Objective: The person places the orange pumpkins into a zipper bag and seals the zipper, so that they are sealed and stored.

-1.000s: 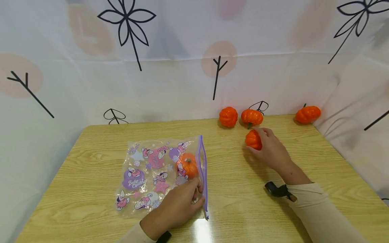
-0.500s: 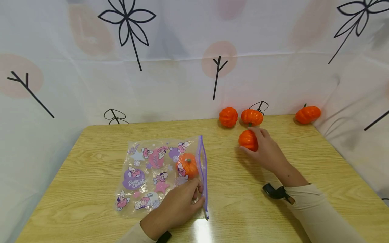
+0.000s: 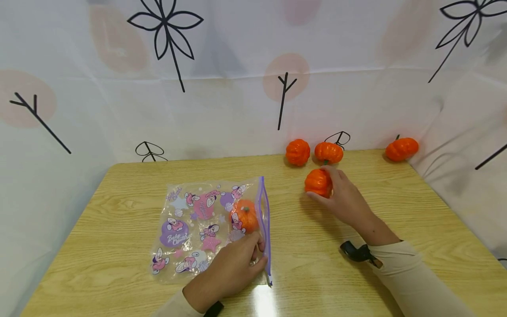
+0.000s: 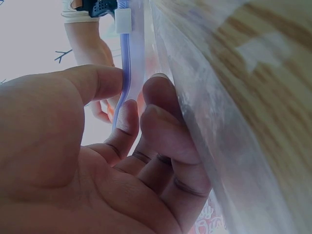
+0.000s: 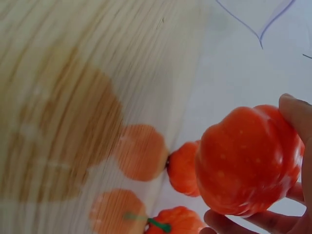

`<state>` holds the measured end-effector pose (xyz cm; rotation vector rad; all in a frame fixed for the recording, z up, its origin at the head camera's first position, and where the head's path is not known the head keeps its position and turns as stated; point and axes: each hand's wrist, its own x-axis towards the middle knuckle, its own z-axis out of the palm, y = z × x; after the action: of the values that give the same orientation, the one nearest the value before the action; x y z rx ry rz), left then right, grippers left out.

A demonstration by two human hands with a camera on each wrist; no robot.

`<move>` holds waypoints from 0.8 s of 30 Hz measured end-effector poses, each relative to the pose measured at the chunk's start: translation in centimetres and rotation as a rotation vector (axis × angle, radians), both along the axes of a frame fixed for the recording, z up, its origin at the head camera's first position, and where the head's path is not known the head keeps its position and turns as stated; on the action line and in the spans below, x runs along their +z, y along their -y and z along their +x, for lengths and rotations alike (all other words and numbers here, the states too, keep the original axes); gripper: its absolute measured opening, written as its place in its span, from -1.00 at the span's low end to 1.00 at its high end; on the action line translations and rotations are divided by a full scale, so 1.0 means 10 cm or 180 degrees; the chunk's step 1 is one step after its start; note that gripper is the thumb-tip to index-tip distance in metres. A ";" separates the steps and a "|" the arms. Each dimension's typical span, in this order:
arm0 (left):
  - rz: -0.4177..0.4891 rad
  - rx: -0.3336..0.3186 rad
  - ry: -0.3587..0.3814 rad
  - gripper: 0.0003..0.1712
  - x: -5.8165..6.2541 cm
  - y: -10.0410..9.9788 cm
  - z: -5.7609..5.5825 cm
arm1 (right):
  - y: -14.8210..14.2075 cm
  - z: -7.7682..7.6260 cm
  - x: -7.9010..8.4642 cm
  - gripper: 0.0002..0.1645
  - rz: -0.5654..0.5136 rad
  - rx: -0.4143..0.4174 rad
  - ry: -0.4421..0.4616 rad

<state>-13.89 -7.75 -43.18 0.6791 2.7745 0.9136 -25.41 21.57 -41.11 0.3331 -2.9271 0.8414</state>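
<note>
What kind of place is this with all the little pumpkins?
Probably an indoor table corner, maybe set up specially for an activity: there's a wooden table, a white sheet with flower drawings behind it, and several orange pumpkins.

The left grip [image 3: 237,264] has bent fingers [image 4: 168,134], while the right grip [image 3: 346,200] curves farther forward.

The round, ribbed orange pumpkin [image 3: 318,182] I'm holding is super glossy, looks like smooth plastic. The flat, see-through, purple-edged plastic bag [image 3: 214,218] is thin and shiny too, and the yellowish wood-grain tabletop [image 3: 303,251] has a smooth sheen. My beige cloth sleeve [image 3: 416,275] looks pretty matt tho.
</note>
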 end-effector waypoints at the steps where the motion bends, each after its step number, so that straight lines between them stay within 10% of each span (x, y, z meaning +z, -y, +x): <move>1: 0.0002 -0.0001 -0.0002 -0.82 0.00 0.00 0.00 | 0.01 0.01 0.00 0.00 0.0007 0.0012 -0.0016; 24: -0.0014 0.0020 0.0011 -0.81 0.01 0.00 0.00 | 0.20 0.09 0.00 -0.03 -0.0583 0.0379 -0.0007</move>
<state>-13.85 -7.72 -43.05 0.6679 2.7762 0.9087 -24.54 19.61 -41.14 0.4967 -2.8224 1.1141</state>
